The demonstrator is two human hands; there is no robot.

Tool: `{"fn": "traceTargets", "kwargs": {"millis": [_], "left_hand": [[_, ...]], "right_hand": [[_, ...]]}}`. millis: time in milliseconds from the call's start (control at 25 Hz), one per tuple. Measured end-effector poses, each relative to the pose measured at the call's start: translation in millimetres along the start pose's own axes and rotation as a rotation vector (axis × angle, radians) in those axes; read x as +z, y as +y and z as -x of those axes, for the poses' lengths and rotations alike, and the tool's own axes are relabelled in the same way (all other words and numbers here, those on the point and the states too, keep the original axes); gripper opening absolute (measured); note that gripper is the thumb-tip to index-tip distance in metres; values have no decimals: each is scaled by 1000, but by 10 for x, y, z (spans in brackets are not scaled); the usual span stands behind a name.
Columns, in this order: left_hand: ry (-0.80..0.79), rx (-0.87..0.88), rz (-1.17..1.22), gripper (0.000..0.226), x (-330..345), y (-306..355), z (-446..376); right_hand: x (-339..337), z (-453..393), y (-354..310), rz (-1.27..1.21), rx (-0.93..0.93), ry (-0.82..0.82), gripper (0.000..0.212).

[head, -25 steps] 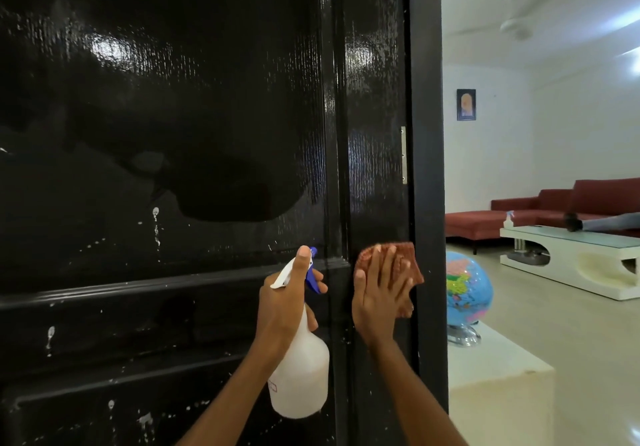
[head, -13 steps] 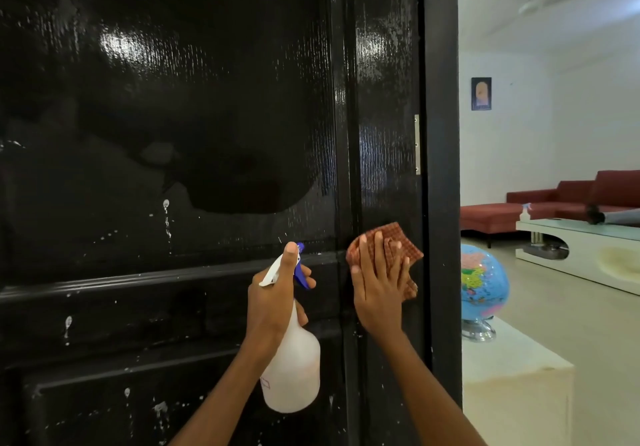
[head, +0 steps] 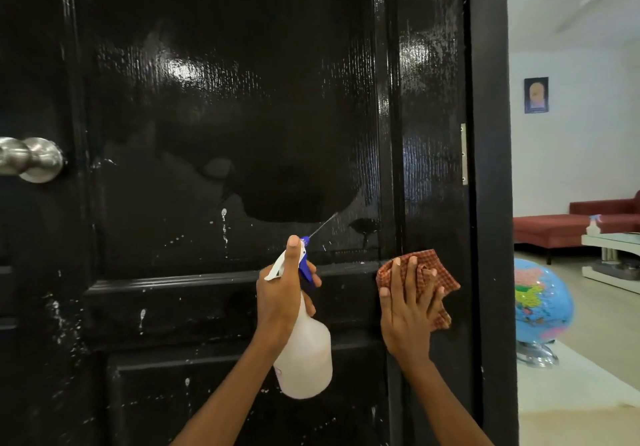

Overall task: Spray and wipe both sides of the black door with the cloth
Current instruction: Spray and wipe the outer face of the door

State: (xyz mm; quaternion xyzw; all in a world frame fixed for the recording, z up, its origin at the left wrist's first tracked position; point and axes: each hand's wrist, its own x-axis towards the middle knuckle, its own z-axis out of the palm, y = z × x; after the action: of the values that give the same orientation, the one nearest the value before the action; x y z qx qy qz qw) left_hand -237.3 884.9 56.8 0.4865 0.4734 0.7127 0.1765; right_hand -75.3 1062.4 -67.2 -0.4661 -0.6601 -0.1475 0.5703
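Observation:
The glossy black door (head: 214, 92) fills most of the head view, wet and streaked with white drips. My left hand (head: 282, 293) grips the neck of a white spray bottle (head: 306, 355) with a blue nozzle, and a thin jet leaves the nozzle up and to the right onto the door panel. My right hand (head: 407, 310) presses a reddish checked cloth (head: 440, 277) flat against the door's right stile, fingers straight and spread.
A steel door knob (head: 33, 160) sticks out at the left edge. A hinge plate (head: 463, 153) sits on the door's right edge. Past the door stand a blue globe (head: 542, 303) on a white surface, a red sofa (head: 568, 226) and a white coffee table (head: 613, 251).
The view has shifted left, bringing the door knob into sight. A jet of spray now comes from the nozzle. My right hand with the cloth stays at about the same spot on the stile.

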Motion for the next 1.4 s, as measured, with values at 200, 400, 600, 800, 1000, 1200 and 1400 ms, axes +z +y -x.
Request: {"fn": "traceTargets", "kwargs": {"millis": [200, 400, 600, 800, 1000, 1200, 1400], "left_hand": [[47, -46, -25, 70, -256, -10, -7], [73, 1, -91, 66, -532, 24, 22], [76, 17, -84, 66, -631, 80, 93], [61, 19, -89, 67, -606, 90, 139], [53, 15, -81, 67, -595, 63, 164], [45, -2, -83, 67, -566, -23, 211], [13, -23, -90, 66, -441, -124, 249]], "right_hand": [[63, -291, -543, -36, -172, 25, 63], [-74, -863, -1146, -122, -175, 86, 64], [-132, -1235, -1669, -120, -414, -12, 65], [-166, -1125, -1050, 162, -633, -8, 69], [-369, -1415, -804, 112, -129, 133, 72], [-104, -901, -800, 145, -563, -18, 66], [-246, -588, -106, 209, -333, 4, 65]]}}
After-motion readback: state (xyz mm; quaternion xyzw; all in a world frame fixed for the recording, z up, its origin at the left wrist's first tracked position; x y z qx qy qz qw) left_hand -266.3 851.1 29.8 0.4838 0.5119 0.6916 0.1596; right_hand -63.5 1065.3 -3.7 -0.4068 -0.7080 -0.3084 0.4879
